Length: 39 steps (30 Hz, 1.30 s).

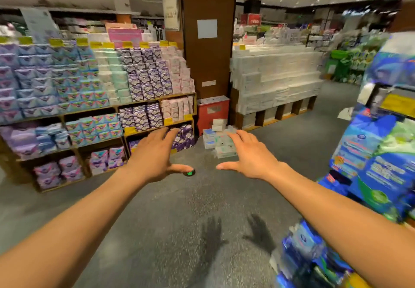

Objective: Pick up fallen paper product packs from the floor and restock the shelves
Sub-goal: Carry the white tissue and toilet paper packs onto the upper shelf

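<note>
Left hand (155, 155) and right hand (249, 152): both released, fingers spread, grasping nothing. The fallen paper packs (211, 137) lie on the floor (179, 209) just beyond my right fingertips. I judge them light, soft and film-slippery, so I would grip across opposite sides.

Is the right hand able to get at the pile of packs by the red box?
Probably, after a step closer: the right hand is open and empty, only floor lies before the pile of packs, which looks farther off.
</note>
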Tool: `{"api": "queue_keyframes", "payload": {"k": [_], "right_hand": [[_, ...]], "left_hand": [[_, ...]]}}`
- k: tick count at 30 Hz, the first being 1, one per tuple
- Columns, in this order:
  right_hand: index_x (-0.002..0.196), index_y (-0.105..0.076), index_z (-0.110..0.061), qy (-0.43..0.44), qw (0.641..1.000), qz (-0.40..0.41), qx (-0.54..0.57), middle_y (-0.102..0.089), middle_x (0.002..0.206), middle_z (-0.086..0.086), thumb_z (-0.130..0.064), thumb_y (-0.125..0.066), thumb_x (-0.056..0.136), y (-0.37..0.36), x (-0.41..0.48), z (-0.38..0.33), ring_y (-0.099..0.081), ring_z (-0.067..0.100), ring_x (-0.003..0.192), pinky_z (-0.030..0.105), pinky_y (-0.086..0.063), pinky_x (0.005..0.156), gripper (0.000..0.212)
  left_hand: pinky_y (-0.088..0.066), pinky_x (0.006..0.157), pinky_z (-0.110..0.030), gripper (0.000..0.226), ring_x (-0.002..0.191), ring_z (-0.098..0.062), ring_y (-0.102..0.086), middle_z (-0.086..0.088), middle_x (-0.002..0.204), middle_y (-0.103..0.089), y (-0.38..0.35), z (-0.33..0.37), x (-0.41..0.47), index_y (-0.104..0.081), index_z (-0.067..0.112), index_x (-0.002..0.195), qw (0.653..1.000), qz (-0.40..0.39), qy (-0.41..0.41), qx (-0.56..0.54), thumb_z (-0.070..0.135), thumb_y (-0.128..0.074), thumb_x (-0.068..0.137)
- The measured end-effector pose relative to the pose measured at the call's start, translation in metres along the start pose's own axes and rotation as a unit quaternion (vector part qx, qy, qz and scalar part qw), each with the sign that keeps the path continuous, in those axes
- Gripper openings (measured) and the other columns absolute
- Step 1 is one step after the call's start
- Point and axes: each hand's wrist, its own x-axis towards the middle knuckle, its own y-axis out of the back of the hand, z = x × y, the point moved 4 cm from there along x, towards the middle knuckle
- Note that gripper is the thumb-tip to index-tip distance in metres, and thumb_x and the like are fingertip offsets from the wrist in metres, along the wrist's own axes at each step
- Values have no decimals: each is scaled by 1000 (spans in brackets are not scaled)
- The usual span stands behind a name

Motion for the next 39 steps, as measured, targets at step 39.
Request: {"api": "queue_keyframes", "payload": {"k": [39], "right_hand": [[155,-28,-18,-147,982,-100,67,-35,156,10,-68,-69,82,-146,1053,528,-33,30,144,44,-34,115,98]], "left_hand": [[-29,119,-54,151,152,-31,-21,-6,168,-13,-415,-142,1164,-11,24,162,981,-139,-81,-109,110,-1,37]]}}
